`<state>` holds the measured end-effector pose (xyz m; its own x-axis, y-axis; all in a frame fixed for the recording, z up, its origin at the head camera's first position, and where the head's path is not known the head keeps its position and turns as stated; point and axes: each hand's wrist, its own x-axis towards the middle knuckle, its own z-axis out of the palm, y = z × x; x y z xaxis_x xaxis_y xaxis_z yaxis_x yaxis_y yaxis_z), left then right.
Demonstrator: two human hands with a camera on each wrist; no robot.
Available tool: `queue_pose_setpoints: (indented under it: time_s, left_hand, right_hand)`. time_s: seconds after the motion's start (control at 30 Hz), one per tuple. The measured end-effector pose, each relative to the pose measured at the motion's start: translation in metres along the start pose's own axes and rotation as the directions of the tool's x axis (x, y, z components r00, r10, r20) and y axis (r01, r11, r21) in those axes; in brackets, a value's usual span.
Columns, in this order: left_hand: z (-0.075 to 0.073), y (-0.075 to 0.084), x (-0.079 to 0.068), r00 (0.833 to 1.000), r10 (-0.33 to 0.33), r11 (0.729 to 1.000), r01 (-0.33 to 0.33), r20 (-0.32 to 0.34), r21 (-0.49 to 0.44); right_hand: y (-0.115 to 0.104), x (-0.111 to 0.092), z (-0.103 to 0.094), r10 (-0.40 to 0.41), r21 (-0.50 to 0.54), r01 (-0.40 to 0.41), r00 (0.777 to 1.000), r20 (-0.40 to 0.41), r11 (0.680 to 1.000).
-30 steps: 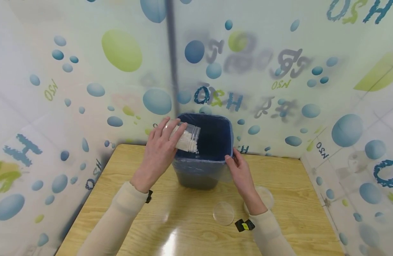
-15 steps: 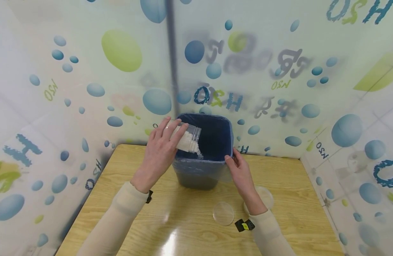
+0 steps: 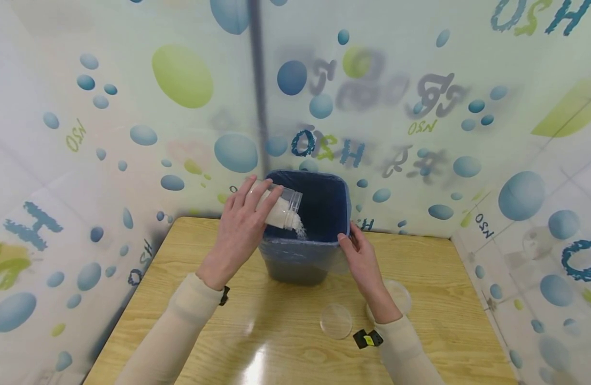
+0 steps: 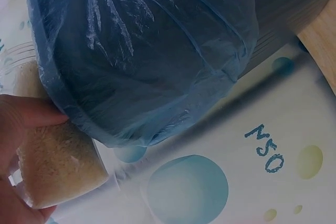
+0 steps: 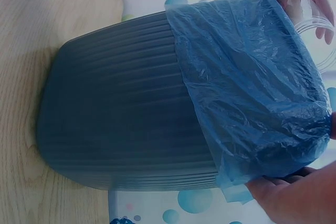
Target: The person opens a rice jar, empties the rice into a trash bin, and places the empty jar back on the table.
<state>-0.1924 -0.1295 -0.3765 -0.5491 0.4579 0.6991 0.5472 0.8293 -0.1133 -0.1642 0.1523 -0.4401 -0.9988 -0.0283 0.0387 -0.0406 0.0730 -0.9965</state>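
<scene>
In the head view my left hand [image 3: 238,230] grips a clear jar [image 3: 294,199] tipped on its side, its mouth over the left part of a bin. White, rice-like grains [image 3: 300,231] spill from the mouth into the bin. The left wrist view shows the grains packed in the jar's lower end [image 4: 60,166]. The dark ribbed bin [image 5: 126,103] stands upright on the table, with a blue bag [image 5: 247,72] folded over its rim. My right hand [image 3: 365,264] pinches the rim at the near right corner, thumb on top. The bin's floor is hidden.
A flat clear round disc [image 3: 336,321] lies on the wooden table [image 3: 276,342] before the bin. Another clear round piece [image 3: 400,297] lies partly behind my right wrist. Patterned curtain walls [image 3: 396,133] stand close behind the bin and at both sides.
A few grains at the jar's mouth have become a falling stream into the bin. The jar has tipped very slightly; my right hand has kept its place on the rim.
</scene>
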Motion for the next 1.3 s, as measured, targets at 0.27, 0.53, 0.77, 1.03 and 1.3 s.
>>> queue_pose_setpoints:
  time_s: [0.27, 0.53, 0.77, 1.03, 1.3]
  left_hand:
    - [0.0003, -0.001, -0.0005, 1.0, -0.001, 1.0, 0.001, -0.007, -0.02]
    - [-0.0005, -0.0002, 0.0001, 1.0, -0.012, 1.0, 0.012, 0.013, -0.006]
    - [-0.0005, 0.0, 0.0005, 0.999, -0.013, 1.0, 0.013, 0.032, -0.005]
    - [-0.0006, 0.0005, 0.0, 0.999, -0.013, 1.0, 0.014, 0.039, -0.014]
    - [0.0007, 0.0001, -0.0007, 1.0, -0.014, 0.999, 0.015, 0.01, -0.051]
  right_hand:
    - [0.0004, 0.0, 0.0001, -0.011, 0.014, 0.011, 1.0, 0.004, 1.0]
    - [0.0013, 0.0001, 0.0, -0.016, 0.006, 0.016, 1.0, 0.003, 1.0]
    - [0.0009, 0.0007, 0.0003, -0.004, -0.007, 0.004, 1.0, -0.009, 1.0]
    - [0.0013, 0.0001, -0.0001, -0.004, -0.002, 0.004, 1.0, -0.007, 1.0]
    - [0.001, 0.0006, -0.0001, -0.007, 0.0, 0.007, 1.0, -0.008, 1.0]
